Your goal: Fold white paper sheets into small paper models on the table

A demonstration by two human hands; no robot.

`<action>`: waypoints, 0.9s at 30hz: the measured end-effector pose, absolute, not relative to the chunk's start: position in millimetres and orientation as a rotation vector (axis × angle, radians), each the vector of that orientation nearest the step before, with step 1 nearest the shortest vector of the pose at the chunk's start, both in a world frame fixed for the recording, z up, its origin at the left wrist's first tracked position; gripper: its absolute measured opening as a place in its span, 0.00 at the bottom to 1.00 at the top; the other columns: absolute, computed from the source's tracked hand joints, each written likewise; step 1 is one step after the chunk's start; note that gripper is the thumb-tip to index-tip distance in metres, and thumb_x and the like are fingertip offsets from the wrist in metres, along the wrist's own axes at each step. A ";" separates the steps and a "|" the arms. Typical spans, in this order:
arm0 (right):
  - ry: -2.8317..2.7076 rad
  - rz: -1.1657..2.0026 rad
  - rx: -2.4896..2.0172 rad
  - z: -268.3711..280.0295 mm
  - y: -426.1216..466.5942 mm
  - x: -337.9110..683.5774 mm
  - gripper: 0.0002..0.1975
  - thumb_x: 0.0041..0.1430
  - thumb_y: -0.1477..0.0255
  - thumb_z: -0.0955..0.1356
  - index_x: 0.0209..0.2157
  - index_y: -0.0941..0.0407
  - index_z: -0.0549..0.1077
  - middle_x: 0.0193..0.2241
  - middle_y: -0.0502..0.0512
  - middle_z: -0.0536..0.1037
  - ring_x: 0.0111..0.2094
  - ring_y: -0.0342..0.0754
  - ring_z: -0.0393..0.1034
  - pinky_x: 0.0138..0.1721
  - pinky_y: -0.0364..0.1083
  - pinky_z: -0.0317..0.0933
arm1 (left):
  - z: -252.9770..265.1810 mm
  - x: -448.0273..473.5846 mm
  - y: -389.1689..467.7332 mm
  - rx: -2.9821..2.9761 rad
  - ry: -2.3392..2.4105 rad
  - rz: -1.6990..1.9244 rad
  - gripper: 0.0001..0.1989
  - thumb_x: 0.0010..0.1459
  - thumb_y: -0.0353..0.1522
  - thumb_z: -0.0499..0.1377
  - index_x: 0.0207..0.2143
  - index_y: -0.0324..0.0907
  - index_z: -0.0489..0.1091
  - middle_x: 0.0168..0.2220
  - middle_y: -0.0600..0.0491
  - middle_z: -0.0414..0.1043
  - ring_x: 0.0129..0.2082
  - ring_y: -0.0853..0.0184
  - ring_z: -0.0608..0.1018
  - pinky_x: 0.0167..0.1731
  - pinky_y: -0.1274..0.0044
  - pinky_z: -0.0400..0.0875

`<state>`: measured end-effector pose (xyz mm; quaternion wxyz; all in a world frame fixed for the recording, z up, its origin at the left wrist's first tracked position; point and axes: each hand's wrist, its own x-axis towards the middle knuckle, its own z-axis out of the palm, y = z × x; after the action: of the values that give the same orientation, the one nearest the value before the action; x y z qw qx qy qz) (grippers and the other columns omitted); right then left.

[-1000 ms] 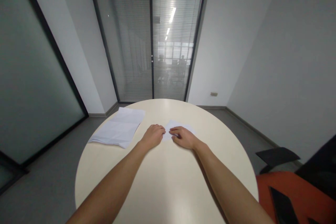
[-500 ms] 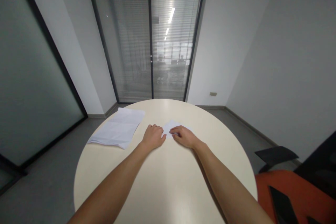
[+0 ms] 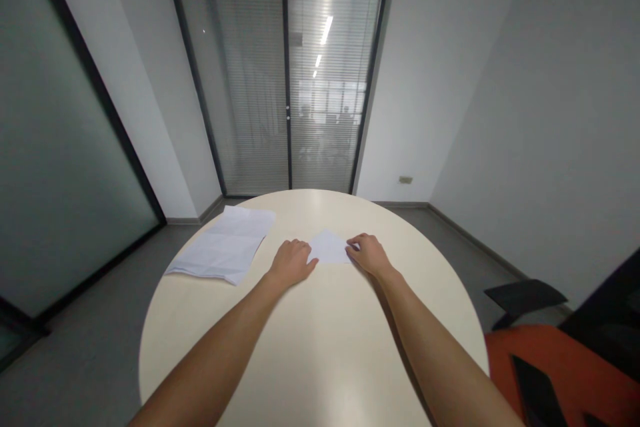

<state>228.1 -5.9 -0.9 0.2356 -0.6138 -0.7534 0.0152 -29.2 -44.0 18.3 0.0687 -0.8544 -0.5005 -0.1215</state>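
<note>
A small folded sheet of white paper [image 3: 327, 248] lies on the table in front of me, its far edge coming to a point. At its left end rests my left hand [image 3: 293, 261], the thumb spread away from the fingers and touching the paper's near left side. My right hand [image 3: 369, 253] is at the right end, thumb and fingertips closed together on the paper's right corner. Part of that corner is hidden beneath the fingers.
Larger creased white sheets [image 3: 225, 240] lie at the left side of the round cream table [image 3: 310, 347]. An orange chair [image 3: 560, 367] with black armrests stands close by on the right. Beyond the table is a glass door [image 3: 287, 80] with blinds.
My right hand has slid right, from the middle of the folded paper to its right corner, uncovering the paper's centre. The left hand has stayed nearly in place.
</note>
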 end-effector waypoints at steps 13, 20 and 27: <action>-1.929 -0.066 -1.829 -9.1 -1.4 231.3 0.14 0.59 0.63 0.69 0.42 0.54 0.83 0.45 0.64 0.81 0.45 0.59 0.74 0.46 0.52 0.67 | 19.1 -27.9 -46.1 -2.630 -1.502 -0.335 0.14 0.67 0.36 0.53 0.47 0.42 0.75 0.51 0.43 0.76 0.49 0.54 0.78 0.46 0.65 0.73; -1.834 -0.022 -1.935 -5.3 -2.6 235.1 0.14 0.58 0.65 0.68 0.41 0.53 0.83 0.45 0.65 0.81 0.45 0.61 0.74 0.44 0.54 0.68 | 18.8 -28.4 -45.9 -2.671 -1.530 -0.371 0.12 0.66 0.33 0.54 0.46 0.44 0.75 0.49 0.45 0.76 0.50 0.56 0.76 0.50 0.66 0.71; -1.845 0.104 -2.017 7.5 -8.3 232.0 0.15 0.60 0.65 0.68 0.43 0.53 0.83 0.48 0.63 0.80 0.49 0.61 0.73 0.47 0.53 0.66 | 23.4 -26.3 -48.9 -2.669 -1.475 -0.329 0.11 0.67 0.33 0.53 0.43 0.42 0.75 0.47 0.45 0.77 0.49 0.55 0.74 0.47 0.66 0.72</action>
<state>232.0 -8.3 7.5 0.2018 -0.7221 -0.6606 0.0373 -26.3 -48.9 23.4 0.0374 -0.8696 -0.4805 -0.1071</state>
